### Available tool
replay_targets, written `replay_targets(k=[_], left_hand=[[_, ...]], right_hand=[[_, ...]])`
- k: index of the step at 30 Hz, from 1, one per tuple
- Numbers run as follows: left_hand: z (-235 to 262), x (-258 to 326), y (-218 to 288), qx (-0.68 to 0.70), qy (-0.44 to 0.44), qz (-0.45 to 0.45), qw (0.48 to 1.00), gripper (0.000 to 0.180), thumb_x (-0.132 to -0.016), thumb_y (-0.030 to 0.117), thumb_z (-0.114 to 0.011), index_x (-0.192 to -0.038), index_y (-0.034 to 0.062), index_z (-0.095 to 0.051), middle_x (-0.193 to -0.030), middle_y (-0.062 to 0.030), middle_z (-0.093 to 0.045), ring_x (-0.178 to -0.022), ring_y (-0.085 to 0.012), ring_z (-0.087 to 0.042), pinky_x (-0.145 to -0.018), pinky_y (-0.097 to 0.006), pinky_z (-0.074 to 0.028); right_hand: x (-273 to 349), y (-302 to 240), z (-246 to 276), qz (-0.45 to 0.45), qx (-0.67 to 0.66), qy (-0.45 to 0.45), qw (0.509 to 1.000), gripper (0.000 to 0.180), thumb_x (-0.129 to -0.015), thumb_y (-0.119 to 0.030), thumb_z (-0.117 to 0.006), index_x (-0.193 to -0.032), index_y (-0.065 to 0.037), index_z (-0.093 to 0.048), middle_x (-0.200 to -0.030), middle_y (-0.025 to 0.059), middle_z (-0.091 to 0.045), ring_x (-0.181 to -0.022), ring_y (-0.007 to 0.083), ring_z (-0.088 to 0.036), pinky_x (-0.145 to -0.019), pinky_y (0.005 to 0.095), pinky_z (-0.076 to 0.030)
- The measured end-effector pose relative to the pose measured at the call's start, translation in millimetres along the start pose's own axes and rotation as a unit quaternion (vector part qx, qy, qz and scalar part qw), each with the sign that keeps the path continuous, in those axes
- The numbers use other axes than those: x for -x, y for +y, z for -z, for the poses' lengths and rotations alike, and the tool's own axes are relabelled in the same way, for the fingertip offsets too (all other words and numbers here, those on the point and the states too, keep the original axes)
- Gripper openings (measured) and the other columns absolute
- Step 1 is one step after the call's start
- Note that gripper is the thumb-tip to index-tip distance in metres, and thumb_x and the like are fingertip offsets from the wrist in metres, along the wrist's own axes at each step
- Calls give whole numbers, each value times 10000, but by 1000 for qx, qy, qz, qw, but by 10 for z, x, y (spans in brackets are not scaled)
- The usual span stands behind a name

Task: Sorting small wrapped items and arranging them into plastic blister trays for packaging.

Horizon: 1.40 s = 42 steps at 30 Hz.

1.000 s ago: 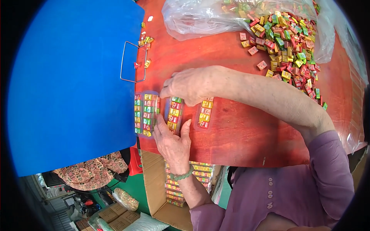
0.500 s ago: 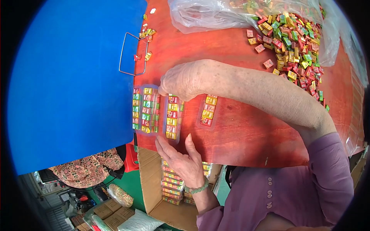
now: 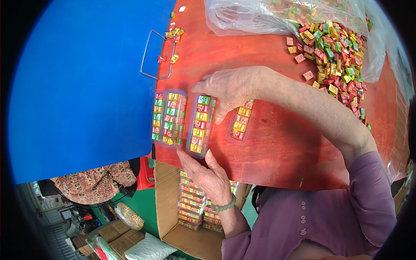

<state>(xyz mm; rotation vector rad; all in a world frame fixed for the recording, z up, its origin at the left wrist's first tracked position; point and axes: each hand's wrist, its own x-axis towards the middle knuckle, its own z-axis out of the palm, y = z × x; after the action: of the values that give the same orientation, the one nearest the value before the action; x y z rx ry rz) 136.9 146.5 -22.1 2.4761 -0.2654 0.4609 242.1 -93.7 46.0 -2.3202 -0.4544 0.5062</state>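
A narrow clear plastic tray (image 3: 199, 125) with a row of small, colourfully wrapped sweets lies on the red table. My right hand (image 3: 236, 86) arches over its far end, thumb and fingers apart, the thumb just off the tray's right side and the fingertips by its far left corner. At the near end is my left hand (image 3: 206, 177), palm turned up and fingers spread, its fingertips beside the tray's edge. Whether either hand touches the tray I cannot tell. Left of it stand two filled trays (image 3: 173, 119) side by side. Another filled tray (image 3: 240, 123) lies to the right, its far part behind my right hand.
A heap of loose wrapped sweets (image 3: 333, 56) spills from a clear plastic bag (image 3: 247, 17) at the far right. A wire frame (image 3: 145, 52) and a few sweets sit by the blue board (image 3: 86, 86). Below the table edge, an open carton (image 3: 167, 199) holds stacked filled trays.
My right hand has uncovered the tray's far end, its thumb and fingers now spread around it. My left hand stays at the near end. The whole view has shifted slightly.
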Motion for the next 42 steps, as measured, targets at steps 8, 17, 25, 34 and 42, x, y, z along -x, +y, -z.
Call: replay_targets(k=[8,17,25,34,42], left_hand=[[-6,-43,35,9,-5,19,1000,686,-1063,302,-604,-1507,-164,-365,-1503,-370,-465,-1384,-503,-485,-1143,-543,-418],[-11,-15,14,8,30,3,999,679,-1026,314,-672,-1476,-134,-431,-1397,-342,-552,-1223,-476,-575,-1044,-532,-465],[-103,-42,-78,-29,56,-6,998,843,-984,369,-726,-1525,-138,-325,-1351,-330,-547,-1211,-462,-544,-1025,-559,-432],[-85,-135,-86,-61,36,28,997,916,-1003,458,-670,-1544,-152,-252,-1422,-355,-473,-1288,-506,-479,-1078,-584,-388],[-118,-237,-248,-78,37,14,996,873,-1034,474,-612,-1544,-146,-270,-1483,-382,-416,-1334,-515,-456,-1101,-588,-381]], right_hand=[[-64,15,-82,0,-4,27,1000,707,-726,-301,-914,-1320,-68,-609,-1194,189,-656,-1173,384,-632,-1009,473,-504],[-28,65,-63,45,-20,34,998,760,-687,-299,-935,-1316,-31,-603,-1189,182,-652,-1182,380,-628,-1008,462,-509],[-148,53,-130,28,-11,46,998,729,-698,-309,-923,-1294,-18,-618,-1163,203,-666,-1154,378,-638,-981,465,-514],[-303,-3,-103,-20,-9,27,999,687,-723,-327,-919,-1286,-35,-654,-1202,189,-680,-1202,373,-626,-1023,455,-502],[-343,-22,-128,-21,-21,22,999,695,-735,-307,-911,-1312,-33,-638,-1256,191,-667,-1235,373,-609,-1050,452,-489]])
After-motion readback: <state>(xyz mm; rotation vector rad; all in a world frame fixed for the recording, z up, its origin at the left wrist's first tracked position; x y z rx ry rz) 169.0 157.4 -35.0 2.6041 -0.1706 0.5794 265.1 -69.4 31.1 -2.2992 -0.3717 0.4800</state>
